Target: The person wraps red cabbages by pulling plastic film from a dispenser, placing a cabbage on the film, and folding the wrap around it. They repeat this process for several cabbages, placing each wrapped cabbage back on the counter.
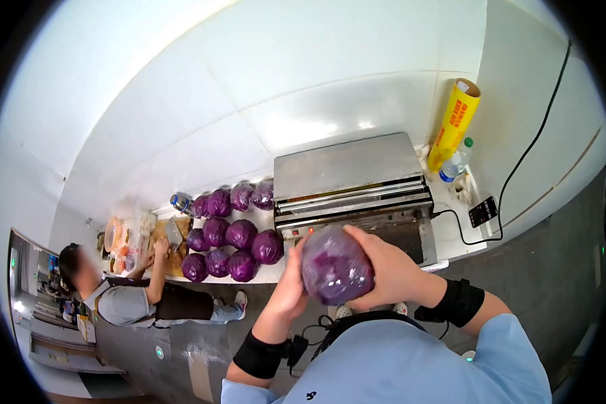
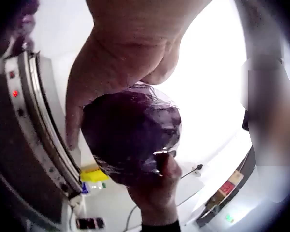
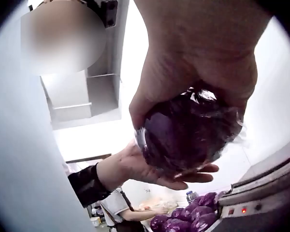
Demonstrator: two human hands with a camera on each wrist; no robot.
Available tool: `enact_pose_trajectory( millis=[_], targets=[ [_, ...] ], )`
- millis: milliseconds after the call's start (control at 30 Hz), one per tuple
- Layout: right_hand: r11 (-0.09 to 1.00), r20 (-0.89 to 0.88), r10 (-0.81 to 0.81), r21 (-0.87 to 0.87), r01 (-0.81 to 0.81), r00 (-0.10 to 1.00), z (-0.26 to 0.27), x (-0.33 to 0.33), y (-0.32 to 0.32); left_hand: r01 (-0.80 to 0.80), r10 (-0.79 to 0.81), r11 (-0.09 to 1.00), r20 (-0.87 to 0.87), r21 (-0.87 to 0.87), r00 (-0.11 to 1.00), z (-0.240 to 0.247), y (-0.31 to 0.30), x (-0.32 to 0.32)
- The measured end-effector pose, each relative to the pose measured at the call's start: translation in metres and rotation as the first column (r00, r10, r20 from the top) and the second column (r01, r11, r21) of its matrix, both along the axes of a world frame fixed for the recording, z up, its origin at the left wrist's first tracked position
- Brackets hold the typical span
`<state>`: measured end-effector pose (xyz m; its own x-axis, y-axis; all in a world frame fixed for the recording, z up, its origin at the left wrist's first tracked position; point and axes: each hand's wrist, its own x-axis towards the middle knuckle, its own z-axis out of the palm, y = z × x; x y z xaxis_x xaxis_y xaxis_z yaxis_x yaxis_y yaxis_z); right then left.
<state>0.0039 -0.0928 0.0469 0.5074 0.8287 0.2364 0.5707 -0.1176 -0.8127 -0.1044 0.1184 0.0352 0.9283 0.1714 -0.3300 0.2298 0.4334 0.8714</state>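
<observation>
A red cabbage [image 1: 337,264] in clear plastic film is held up in front of my body, between both hands. My left hand [image 1: 289,286] supports it from the left; in the right wrist view the left fingers [image 3: 195,178] lie straight along its underside. From the other side my right hand [image 1: 390,269] grips it, thumb and fingers curved round it. Loose film glints on the cabbage [image 3: 188,133] near the right palm. Behind it on the counter stands a film wrapping machine [image 1: 350,182] with a small red light lit.
Several wrapped red cabbages [image 1: 241,233] stand in rows left of the machine. Farther left, another person [image 1: 128,303] works with a knife [image 1: 174,232] at a board. A yellow roll [image 1: 454,124], plastic bottle [image 1: 458,161], phone [image 1: 483,212] and black cable [image 1: 539,138] are to the right.
</observation>
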Motion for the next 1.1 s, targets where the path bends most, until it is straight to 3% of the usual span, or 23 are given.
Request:
enact_pose_trajectory(
  millis=[100,133,167,233,300,367,433,500,533,567,633,733,833,867,967,1000,1100],
  targets=[
    [0.998,0.119,0.029,-0.055,-0.023,0.992,0.011,-0.008,0.006,0.072,-0.069,0.989,0.028,-0.126,0.997,-0.023,0.009,-0.019],
    [0.997,0.165,0.043,-0.067,-0.033,0.985,0.017,-0.009,0.008,0.047,-0.044,0.992,0.032,-0.119,0.999,-0.029,0.008,-0.018],
    [0.996,0.216,0.058,-0.078,-0.042,0.975,0.023,-0.007,0.007,0.015,0.002,0.973,0.071,-0.231,0.997,-0.032,0.005,-0.017],
    [0.992,0.290,-0.086,0.111,0.056,0.953,0.034,-0.002,0.000,-0.030,0.101,0.896,0.138,-0.444,0.985,-0.033,0.000,-0.011],
    [0.942,0.243,-0.259,0.279,0.189,0.935,0.039,0.011,-0.020,-0.042,0.134,0.893,0.176,-0.449,0.975,-0.035,0.001,-0.010],
    [0.893,-0.237,-0.266,0.306,0.331,0.935,0.020,0.015,-0.036,-0.058,0.192,0.854,0.208,-0.517,0.959,-0.038,0.004,-0.014],
    [0.947,-0.536,-0.097,0.210,0.244,0.839,-0.015,0.014,-0.041,-0.040,0.193,0.825,0.215,-0.563,0.957,-0.047,0.010,-0.015],
    [0.964,-0.588,0.031,0.230,0.130,0.809,-0.026,-0.003,-0.038,-0.048,0.226,0.760,0.194,-0.648,0.955,-0.050,0.011,-0.016],
    [0.956,-0.605,0.109,0.281,0.083,0.789,-0.027,-0.010,-0.035,-0.044,0.220,0.785,0.212,-0.617,0.952,-0.049,0.010,-0.015],
    [0.953,-0.508,0.134,0.303,0.030,0.851,-0.023,-0.014,-0.034,-0.041,0.214,0.809,0.229,-0.586,0.949,-0.048,0.009,-0.014],
    [0.940,-0.310,0.106,0.341,0.006,0.945,-0.029,-0.019,-0.027,-0.093,0.232,0.842,0.200,-0.532,0.952,-0.042,0.006,-0.010],
    [0.930,-0.083,0.077,0.365,-0.042,0.994,-0.031,-0.025,-0.015,-0.051,0.170,0.874,0.206,-0.483,0.964,-0.043,0.005,-0.008],
    [0.913,-0.132,0.060,0.407,-0.001,0.989,-0.026,-0.021,0.001,0.079,0.086,0.874,0.313,-0.479,0.946,-0.029,-0.009,-0.012],
    [0.890,-0.191,0.009,0.449,0.079,0.981,-0.019,-0.021,0.008,0.020,0.077,0.938,0.264,-0.346,0.961,-0.025,-0.015,-0.011],
    [0.963,-0.368,0.039,0.263,0.064,0.929,-0.003,0.001,0.020,0.066,-0.028,0.966,0.152,-0.252,0.988,-0.028,-0.019,-0.015],
    [0.961,-0.433,0.013,0.254,0.108,0.901,-0.008,0.005,0.029,0.010,0.009,0.962,0.069,-0.274,0.998,-0.021,-0.023,-0.013],
    [0.985,-0.746,0.089,0.166,0.056,0.660,-0.016,0.029,0.050,-0.080,0.094,0.959,0.039,-0.273,0.995,-0.025,-0.024,-0.009]
  ],
)
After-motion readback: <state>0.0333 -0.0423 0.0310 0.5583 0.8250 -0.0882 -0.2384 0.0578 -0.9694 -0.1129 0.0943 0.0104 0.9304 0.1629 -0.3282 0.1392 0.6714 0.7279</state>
